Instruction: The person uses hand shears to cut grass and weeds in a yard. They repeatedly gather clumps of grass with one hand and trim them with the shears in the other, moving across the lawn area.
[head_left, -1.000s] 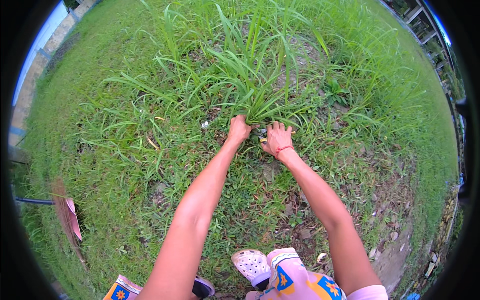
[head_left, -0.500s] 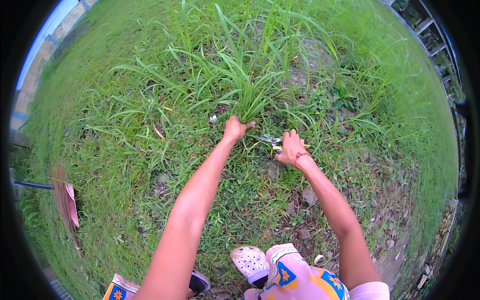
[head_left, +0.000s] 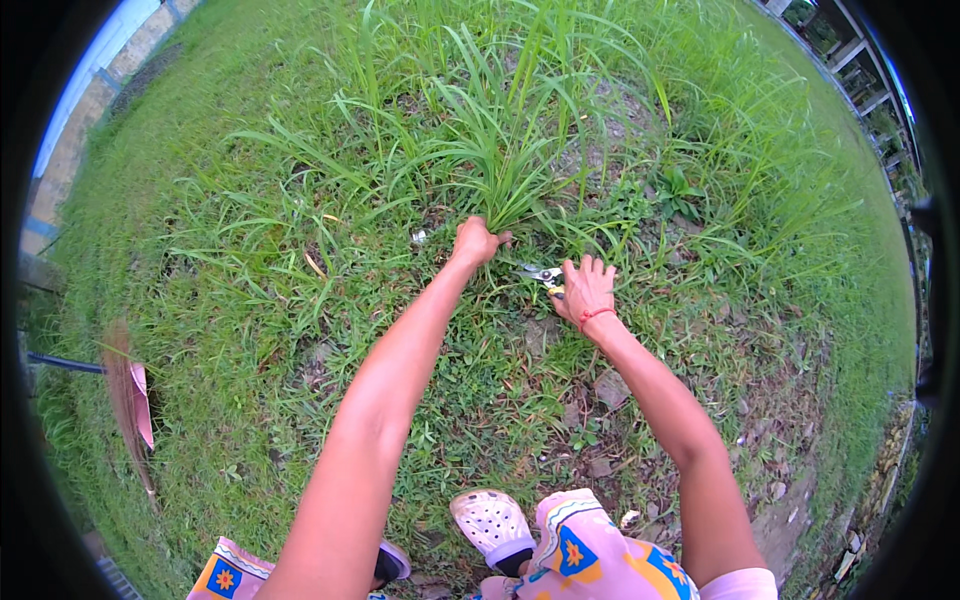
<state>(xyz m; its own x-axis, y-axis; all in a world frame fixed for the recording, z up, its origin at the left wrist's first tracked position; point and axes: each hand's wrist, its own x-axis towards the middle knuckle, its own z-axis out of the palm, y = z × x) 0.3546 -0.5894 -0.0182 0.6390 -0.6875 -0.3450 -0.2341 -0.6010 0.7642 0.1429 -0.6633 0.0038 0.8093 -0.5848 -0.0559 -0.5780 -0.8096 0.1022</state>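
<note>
My left hand (head_left: 478,242) is closed round the base of a clump of long green grass (head_left: 505,190), whose blades fan out above the fist. Just to its right and slightly nearer, my right hand (head_left: 588,288) grips a pair of pruning shears (head_left: 543,275) with yellow-and-black handles. The metal blades point left, toward the foot of the clump and below my left hand. Grass stems around the blade tips make it hard to tell whether they touch any. A red string bracelet (head_left: 598,313) circles my right wrist.
Stones (head_left: 612,389) lie in patchy soil at the near right. A broom (head_left: 125,395) and a pink dustpan (head_left: 142,405) are at the left. My light clog (head_left: 492,524) stands at the bottom. Taller grass (head_left: 750,150) grows toward the far right.
My left hand has shifted slightly farther away, still round the grass. The shears and right hand stay close to the clump's foot, with the right fingers looking a little more spread.
</note>
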